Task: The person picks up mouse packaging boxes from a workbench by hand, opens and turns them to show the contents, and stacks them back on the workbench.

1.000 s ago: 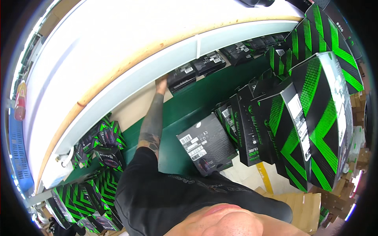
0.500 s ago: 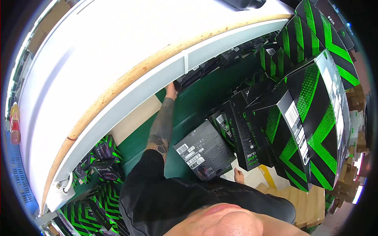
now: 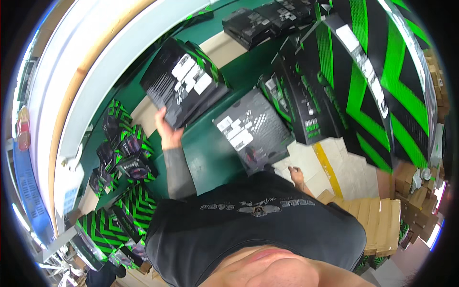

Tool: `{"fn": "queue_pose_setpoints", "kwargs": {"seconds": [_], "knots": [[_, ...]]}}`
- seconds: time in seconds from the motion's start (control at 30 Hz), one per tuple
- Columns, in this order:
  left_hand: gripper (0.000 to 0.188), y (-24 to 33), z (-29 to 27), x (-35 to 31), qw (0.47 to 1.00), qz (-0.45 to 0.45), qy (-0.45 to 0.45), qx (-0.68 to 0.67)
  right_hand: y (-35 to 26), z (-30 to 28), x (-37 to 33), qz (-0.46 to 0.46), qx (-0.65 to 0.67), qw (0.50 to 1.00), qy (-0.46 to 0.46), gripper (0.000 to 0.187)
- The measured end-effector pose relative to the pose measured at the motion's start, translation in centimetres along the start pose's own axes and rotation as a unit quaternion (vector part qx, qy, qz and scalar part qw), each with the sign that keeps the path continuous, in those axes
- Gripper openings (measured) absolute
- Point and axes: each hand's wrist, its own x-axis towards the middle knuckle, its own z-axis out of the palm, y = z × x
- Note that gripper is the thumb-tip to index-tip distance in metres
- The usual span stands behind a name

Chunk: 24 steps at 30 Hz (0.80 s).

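My left hand (image 3: 167, 132) grips the near lower corner of a small stack of flat black boxes (image 3: 179, 81) with white labels and some green edging. The stack is tilted above the green work surface (image 3: 203, 148), under the white shelf. My right hand (image 3: 297, 175) hangs low by my body, past the table's edge. Its fingers look loosely apart and nothing shows in them, though the hand is small in view. Between the hands, a black box (image 3: 253, 129) with white labels lies flat at the table's near edge.
Upright black boxes (image 3: 306, 95) stand to the right, beside large black and green cartons (image 3: 368, 81). More black boxes (image 3: 272, 21) lie at the far side. Small boxes (image 3: 126, 148) are piled at left. Brown cardboard (image 3: 368, 220) stacks at lower right.
My left hand has come back from under the shelf and now holds up the stack of black boxes. The view has turned and shifted. My right hand stays low by my body.
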Motion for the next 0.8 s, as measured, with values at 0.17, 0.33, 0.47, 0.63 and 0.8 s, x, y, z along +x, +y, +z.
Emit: {"fn": "queue_pose_setpoints", "kwargs": {"seconds": [0.17, 0.33, 0.47, 0.63, 0.8], "knots": [[0.064, -0.6, 2.0, -16.3, 0.999, -0.03, -0.036, -0.025, -2.7, -0.5, -2.2, -0.043, -0.006, 0.999, -0.006, 0.063], [0.1, -7.8, 6.3, -19.4, 0.89, 0.162, -0.148, 0.4, -4.1, -0.7, -3.5, -0.088, 0.034, 0.995, -0.022, 0.06], [0.107, -8.9, 6.8, -18.2, 0.887, 0.195, -0.175, 0.38, -8.3, -2.5, -7.4, -0.149, 0.265, 0.952, -0.029, 0.043], [0.086, -6.7, 8.1, -14.2, 0.85, 0.218, -0.148, 0.456, -17.0, -7.6, -16.8, -0.331, 0.426, 0.841, -0.042, 0.032], [0.074, -8.0, 9.1, -11.3, 0.972, 0.072, -0.174, 0.14, -22.4, -9.9, -23.9, -0.462, 0.386, 0.791, -0.105, 0.052]]}}
